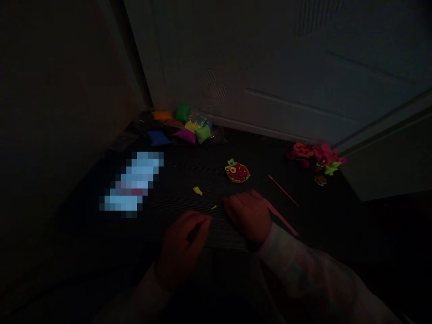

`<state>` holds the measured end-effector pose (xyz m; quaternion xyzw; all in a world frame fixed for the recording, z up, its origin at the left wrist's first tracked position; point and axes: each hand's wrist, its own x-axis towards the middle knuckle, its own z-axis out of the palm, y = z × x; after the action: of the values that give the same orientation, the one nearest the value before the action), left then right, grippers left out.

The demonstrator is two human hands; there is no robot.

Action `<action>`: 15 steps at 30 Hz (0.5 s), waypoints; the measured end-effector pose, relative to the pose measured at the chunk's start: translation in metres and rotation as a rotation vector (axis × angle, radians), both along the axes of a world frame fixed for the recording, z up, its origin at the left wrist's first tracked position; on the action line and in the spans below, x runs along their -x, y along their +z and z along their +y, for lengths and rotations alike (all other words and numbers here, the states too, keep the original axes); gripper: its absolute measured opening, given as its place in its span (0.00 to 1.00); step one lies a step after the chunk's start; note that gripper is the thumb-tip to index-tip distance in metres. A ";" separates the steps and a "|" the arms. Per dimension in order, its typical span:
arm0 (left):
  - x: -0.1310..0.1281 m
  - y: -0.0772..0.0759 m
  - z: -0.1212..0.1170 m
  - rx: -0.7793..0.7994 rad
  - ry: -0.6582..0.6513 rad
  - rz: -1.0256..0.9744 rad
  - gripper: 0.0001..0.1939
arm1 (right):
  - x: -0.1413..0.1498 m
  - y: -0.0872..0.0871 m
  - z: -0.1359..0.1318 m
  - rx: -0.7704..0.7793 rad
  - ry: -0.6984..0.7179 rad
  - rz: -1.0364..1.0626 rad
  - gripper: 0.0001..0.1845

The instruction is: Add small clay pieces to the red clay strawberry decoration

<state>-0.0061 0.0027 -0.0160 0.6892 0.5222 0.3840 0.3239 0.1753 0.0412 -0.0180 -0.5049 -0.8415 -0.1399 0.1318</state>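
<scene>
My left hand [185, 245] is at the table's near edge, thumb and fingers pressed together in a pinch. Whatever is between those fingertips is too small and dark to make out. To its right, my right hand [249, 215] rests on the tabletop with curled fingers, and their undersides are hidden. A flat pink clay tool [281, 217] lies beside my right hand, partly covered by it. Between the hands is a thin yellow clay sliver [213, 207], with a larger yellow clay piece [197, 191] farther back. Beyond my right hand sits a small clay basket [238, 172] filled with red bits and flowers.
A thin red stick tool [283, 191] lies to the right. Bright clay flowers [319, 156] are heaped at the back right, near a small round piece [320, 180]. Several coloured clay packets [184, 126] line the back. A lit, blurred screen [133, 182] stands left. The scene is dark.
</scene>
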 end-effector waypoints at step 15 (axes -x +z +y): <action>-0.001 0.005 0.000 -0.003 0.017 0.013 0.09 | -0.022 0.023 0.006 0.006 -0.266 0.373 0.16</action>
<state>-0.0056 0.0024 -0.0113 0.6878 0.5295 0.3828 0.3163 0.1972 0.0472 0.0051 -0.6287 -0.7291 -0.0579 0.2641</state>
